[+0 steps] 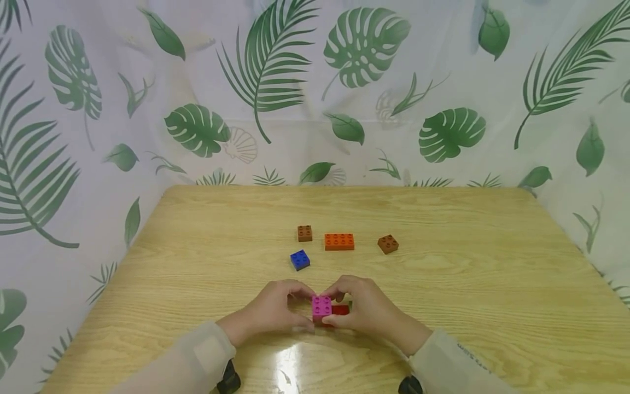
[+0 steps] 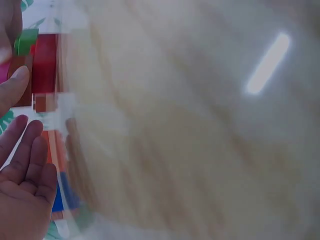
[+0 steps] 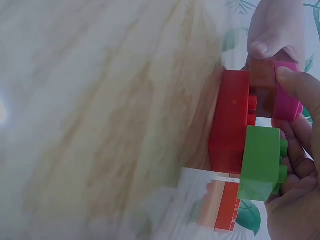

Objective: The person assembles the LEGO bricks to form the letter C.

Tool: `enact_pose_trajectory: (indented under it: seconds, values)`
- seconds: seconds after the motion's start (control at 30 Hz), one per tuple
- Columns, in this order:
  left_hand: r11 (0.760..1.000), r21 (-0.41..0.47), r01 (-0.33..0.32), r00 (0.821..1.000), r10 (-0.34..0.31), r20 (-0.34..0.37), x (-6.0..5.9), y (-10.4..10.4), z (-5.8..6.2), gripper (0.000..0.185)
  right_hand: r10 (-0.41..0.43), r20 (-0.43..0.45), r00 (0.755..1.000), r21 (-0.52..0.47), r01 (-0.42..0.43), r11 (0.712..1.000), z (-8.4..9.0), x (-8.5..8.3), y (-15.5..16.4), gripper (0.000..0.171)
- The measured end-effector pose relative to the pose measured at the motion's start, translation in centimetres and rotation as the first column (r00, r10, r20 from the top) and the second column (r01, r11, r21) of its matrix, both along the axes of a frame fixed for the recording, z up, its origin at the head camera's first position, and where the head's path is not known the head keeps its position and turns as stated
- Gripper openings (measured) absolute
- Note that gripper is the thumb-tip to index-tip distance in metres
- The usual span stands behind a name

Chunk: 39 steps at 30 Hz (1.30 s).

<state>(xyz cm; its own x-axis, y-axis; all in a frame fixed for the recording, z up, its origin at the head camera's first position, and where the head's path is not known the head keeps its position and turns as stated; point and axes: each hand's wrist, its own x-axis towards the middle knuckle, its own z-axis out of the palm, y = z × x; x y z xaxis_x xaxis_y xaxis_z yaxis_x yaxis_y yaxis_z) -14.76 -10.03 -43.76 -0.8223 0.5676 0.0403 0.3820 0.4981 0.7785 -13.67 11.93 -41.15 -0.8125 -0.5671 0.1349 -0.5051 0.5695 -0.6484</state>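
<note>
While the right hand (image 1: 368, 307) pinches the pink brick (image 1: 322, 305) at the near side of the desk (image 1: 472, 273), the left hand (image 1: 274, 307) is loose-fingered just left of it; whether it touches, I cannot tell. Under the pink brick sits a brown block (image 3: 262, 90), seated on the left end of a long red brick (image 3: 231, 117), whose right end bears a green brick (image 3: 261, 162). Farther off lies a blue brick (image 1: 300, 260); beyond it, an orange brick (image 1: 339, 242) lies between the left brown brick (image 1: 304, 233) and the right brown brick (image 1: 388, 244). Leaf-printed cloth (image 1: 374, 150) hangs at the far edge.
</note>
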Motion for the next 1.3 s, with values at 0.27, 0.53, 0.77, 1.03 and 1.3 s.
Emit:
enact_pose_trajectory:
  seconds: [0.27, 0.53, 0.77, 1.03, 1.3]
  values:
    - [0.980, -0.003, -0.200, 0.979, 0.200, 0.049, -1.9, -1.8, -0.2, 0.047, 0.001, 0.009, 1.000, -0.009, -0.001, 1.000, -0.1, 0.0, 0.0, 0.034]
    - [0.908, -0.032, -0.419, 0.906, 0.420, 0.051, -3.7, -2.0, -0.1, 0.050, -0.008, 0.008, 1.000, 0.001, 0.008, 1.000, -0.4, 0.0, 0.0, 0.035]
    - [0.884, -0.031, -0.467, 0.881, 0.468, 0.062, -5.1, -0.9, 0.1, 0.057, -0.011, 0.008, 1.000, -0.014, 0.011, 1.000, -0.6, -0.2, 0.2, 0.034]
    - [0.872, -0.076, -0.483, 0.872, 0.487, 0.045, -5.8, 0.1, 0.0, 0.057, -0.009, 0.024, 1.000, -0.020, 0.010, 1.000, -0.6, -0.2, 0.2, 0.034]
    - [0.868, -0.083, -0.490, 0.870, 0.492, 0.011, -5.9, 0.3, -0.1, 0.041, 0.000, 0.019, 1.000, -0.024, 0.001, 1.000, -0.5, -0.2, 0.2, 0.035]
